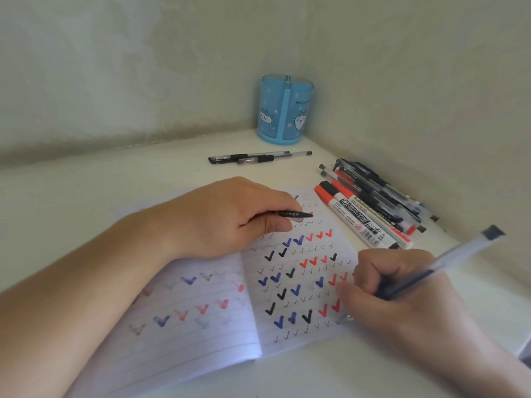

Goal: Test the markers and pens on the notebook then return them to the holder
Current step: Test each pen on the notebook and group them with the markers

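Two hands were busy: right hand [402, 294] fingers gripped a pen [436, 265], left hand [230, 219] fingers pinched its cap [293, 215]; pressing hard could tear the notebook [201, 334].

A gel pen [436, 268] is gripped by the right hand [402, 297], tip on the notebook [290, 285]; a black cap [293, 215] is pinched by the left hand [230, 216].

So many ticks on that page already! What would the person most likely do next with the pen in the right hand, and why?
Probably finish the small tick and lift the pen off the notebook. The right hand presses its tip to the page's lower right edge, beside a row of thin ticks. The left hand holds what looks like its black cap, so capping likely follows. The blue holder looks empty.
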### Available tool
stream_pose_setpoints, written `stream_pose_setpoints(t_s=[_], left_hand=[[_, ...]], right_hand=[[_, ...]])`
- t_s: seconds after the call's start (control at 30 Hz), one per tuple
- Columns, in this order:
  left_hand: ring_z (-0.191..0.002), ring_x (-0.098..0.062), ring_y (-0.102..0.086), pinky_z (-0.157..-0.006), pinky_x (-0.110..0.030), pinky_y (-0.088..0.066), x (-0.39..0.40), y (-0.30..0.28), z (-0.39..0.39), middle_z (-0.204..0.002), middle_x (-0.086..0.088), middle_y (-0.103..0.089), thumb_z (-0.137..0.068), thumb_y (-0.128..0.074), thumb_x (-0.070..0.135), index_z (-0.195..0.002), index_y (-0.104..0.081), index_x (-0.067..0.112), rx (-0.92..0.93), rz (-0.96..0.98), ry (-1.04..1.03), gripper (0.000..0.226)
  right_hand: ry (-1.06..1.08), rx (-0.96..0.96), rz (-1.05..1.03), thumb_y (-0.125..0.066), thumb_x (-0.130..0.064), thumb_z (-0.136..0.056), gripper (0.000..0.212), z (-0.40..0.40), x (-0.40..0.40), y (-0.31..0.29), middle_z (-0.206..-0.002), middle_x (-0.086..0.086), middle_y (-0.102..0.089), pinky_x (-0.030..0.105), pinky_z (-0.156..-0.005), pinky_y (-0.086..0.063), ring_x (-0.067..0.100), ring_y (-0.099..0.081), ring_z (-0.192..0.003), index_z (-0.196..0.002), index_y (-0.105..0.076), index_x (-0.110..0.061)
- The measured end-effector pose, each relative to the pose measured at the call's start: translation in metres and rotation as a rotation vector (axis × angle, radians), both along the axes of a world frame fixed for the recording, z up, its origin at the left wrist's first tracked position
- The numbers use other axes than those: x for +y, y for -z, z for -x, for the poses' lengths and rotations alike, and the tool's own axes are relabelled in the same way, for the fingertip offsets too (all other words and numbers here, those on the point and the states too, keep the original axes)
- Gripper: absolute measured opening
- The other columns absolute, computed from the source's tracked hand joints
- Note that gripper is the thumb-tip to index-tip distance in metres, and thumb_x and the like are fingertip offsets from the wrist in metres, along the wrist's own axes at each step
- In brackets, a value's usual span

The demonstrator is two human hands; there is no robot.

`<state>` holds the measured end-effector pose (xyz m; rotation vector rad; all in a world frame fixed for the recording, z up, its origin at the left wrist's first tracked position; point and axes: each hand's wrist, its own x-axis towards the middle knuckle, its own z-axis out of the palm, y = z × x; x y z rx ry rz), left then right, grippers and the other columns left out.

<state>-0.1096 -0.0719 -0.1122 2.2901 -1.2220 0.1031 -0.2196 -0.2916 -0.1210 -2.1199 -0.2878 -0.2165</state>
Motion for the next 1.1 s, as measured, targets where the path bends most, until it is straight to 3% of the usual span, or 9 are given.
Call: stream_pose_setpoints(t_s=[0.13,0.23,0.4,0.53,0.6,0.67,0.77,0.93,1.1], left_hand=[[-0.086,0.001,-0.062,-0.077,-0.028,-0.050,0.000,0.000,-0.001,-0.099,0.014,-0.071,-0.096,-0.035,0.055,-0.116,-0.055,0.035,0.034,-0.006,0.003,0.035],[-0.060,0.005,-0.051,-0.059,-0.010,-0.035,0.000,-0.001,0.000,-0.067,0.022,-0.058,-0.097,-0.041,0.047,-0.113,-0.057,0.027,0.079,0.045,-0.023,0.031],[-0.053,-0.008,-0.039,-0.054,-0.022,-0.034,0.000,-0.006,0.003,-0.057,0.003,-0.047,-0.094,-0.045,0.041,-0.100,-0.044,0.036,0.165,0.151,-0.044,0.009],[-0.052,-0.007,-0.039,-0.051,-0.019,-0.031,0.000,-0.004,0.000,-0.056,0.000,-0.049,-0.093,-0.050,0.042,-0.095,-0.055,0.034,0.118,0.275,-0.168,0.010],[-0.052,-0.006,-0.040,-0.052,-0.018,-0.032,0.000,-0.003,-0.002,-0.057,-0.003,-0.053,-0.094,-0.050,0.042,-0.094,-0.061,0.028,0.105,0.341,-0.232,0.017],[-0.053,-0.007,-0.041,-0.052,-0.015,-0.032,0.000,-0.003,-0.003,-0.059,-0.005,-0.056,-0.097,-0.054,0.032,-0.095,-0.064,0.023,0.096,0.370,-0.262,0.014],[-0.053,-0.006,-0.042,-0.053,-0.013,-0.032,-0.001,-0.004,-0.004,-0.060,0.000,-0.055,-0.098,-0.053,0.027,-0.098,-0.065,0.019,0.098,0.387,-0.269,0.015],[-0.054,-0.013,-0.043,-0.053,-0.020,-0.033,-0.001,-0.005,-0.002,-0.061,-0.003,-0.056,-0.098,-0.052,0.027,-0.099,-0.064,0.020,0.115,0.376,-0.214,0.015],[-0.054,-0.005,-0.041,-0.053,-0.015,-0.032,-0.001,-0.007,0.000,-0.061,0.004,-0.052,-0.098,-0.051,0.030,-0.098,-0.063,0.024,0.122,0.399,-0.169,0.014]], right_hand=[[0.025,-0.012,-0.025,-0.068,-0.017,-0.068,0.038,-0.001,0.000,0.002,-0.043,0.009,-0.035,0.015,-0.040,-0.022,0.004,-0.027,-0.042,-0.047,-0.037,-0.010],[0.031,0.027,-0.146,-0.077,-0.026,-0.066,0.038,-0.003,-0.001,0.001,-0.039,0.002,-0.040,0.015,-0.039,-0.024,0.006,-0.030,-0.038,-0.049,-0.046,-0.012],[-0.039,0.122,-0.421,-0.087,-0.058,-0.045,0.056,-0.020,-0.008,-0.021,-0.043,0.002,-0.045,0.011,-0.040,-0.027,0.012,-0.031,-0.037,-0.062,-0.056,-0.014],[-0.109,0.118,-0.597,-0.076,-0.036,-0.071,0.024,-0.048,-0.009,-0.048,-0.065,0.013,-0.066,0.020,-0.037,-0.033,0.024,-0.055,-0.048,-0.082,-0.074,-0.014],[-0.013,0.087,-0.689,-0.056,-0.017,-0.089,0.017,-0.060,-0.004,-0.044,-0.055,0.007,-0.060,0.023,-0.040,-0.031,0.022,-0.050,-0.043,-0.080,-0.070,-0.019],[0.069,0.117,-0.770,-0.058,-0.014,-0.086,0.019,-0.063,0.003,-0.037,-0.047,0.000,-0.048,0.026,-0.046,-0.023,0.017,-0.041,-0.040,-0.068,-0.061,-0.022],[0.067,0.171,-0.755,-0.065,-0.024,-0.069,0.010,-0.060,0.009,-0.032,-0.050,0.000,-0.052,0.032,-0.052,-0.016,0.018,-0.043,-0.039,-0.061,-0.059,-0.022],[0.026,0.180,-0.737,-0.072,-0.026,-0.067,0.007,-0.059,0.005,-0.028,-0.060,0.001,-0.065,0.029,-0.052,-0.022,0.018,-0.049,-0.037,-0.064,-0.067,-0.022],[-0.008,0.166,-0.711,-0.082,-0.040,-0.054,0.028,-0.058,0.004,-0.027,-0.063,0.002,-0.066,0.027,-0.050,-0.025,0.018,-0.049,-0.037,-0.069,-0.070,-0.020]])
